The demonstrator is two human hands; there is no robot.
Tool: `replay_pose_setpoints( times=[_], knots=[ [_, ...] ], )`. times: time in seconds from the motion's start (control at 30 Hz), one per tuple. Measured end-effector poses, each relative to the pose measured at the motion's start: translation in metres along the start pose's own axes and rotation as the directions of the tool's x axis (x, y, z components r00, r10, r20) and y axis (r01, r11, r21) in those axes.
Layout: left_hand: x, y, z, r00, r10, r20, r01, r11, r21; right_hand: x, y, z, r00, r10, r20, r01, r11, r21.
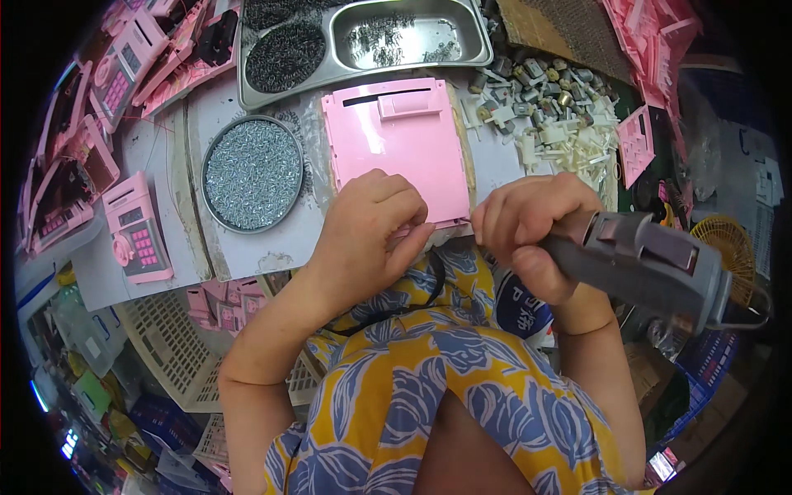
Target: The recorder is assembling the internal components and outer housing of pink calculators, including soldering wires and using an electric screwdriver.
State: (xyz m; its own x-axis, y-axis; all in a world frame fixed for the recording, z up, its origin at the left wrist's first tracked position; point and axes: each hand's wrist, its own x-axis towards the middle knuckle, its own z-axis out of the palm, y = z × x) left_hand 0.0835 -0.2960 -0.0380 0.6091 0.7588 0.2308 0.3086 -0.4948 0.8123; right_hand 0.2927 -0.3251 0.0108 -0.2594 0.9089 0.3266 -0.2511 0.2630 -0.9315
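A pink plastic panel (400,161) with a dark slot near its far end lies flat on the table in front of me. At its near edge, my left hand (367,223) has curled fingers and a thumb closed on the rim. My right hand (536,219) is wrapped around a grey electric screwdriver (635,264), held roughly sideways beside the panel's near right corner. The screwdriver's tip is hidden by my fingers. Left of the panel stands a round dish (205,177) full of small silvery screws (252,173).
A metal tray (488,51) at the back holds dark springs (285,56). Small motors (532,78) and white plastic parts (569,148) are heaped at right. A pink keypad panel (136,231) lies at left, near more pink casings (128,62). Below sits a beige basket (177,346).
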Motion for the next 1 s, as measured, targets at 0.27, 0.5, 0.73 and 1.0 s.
replay_pose_setpoints(
  times=[0.27,0.5,0.73,1.0],
  knots=[
    [-0.001,-0.001,0.001,1.000,-0.002,-0.012,0.002,1.000,-0.015,-0.003,0.002,-0.005,0.998,0.054,-0.027,-0.053,0.998,0.037],
    [-0.003,-0.003,0.001,1.000,0.007,-0.018,-0.007,1.000,-0.002,0.002,-0.001,0.020,0.991,0.038,-0.131,-0.037,0.999,0.013],
    [-0.004,0.009,0.015,0.977,0.137,-0.163,-0.125,0.989,0.085,0.037,-0.038,-0.001,0.998,-0.053,0.044,0.050,0.996,0.073],
    [-0.015,0.009,0.022,0.965,0.135,-0.224,-0.099,0.981,0.164,0.038,-0.033,0.034,0.989,0.046,-0.140,-0.022,0.985,0.173]
  ],
)
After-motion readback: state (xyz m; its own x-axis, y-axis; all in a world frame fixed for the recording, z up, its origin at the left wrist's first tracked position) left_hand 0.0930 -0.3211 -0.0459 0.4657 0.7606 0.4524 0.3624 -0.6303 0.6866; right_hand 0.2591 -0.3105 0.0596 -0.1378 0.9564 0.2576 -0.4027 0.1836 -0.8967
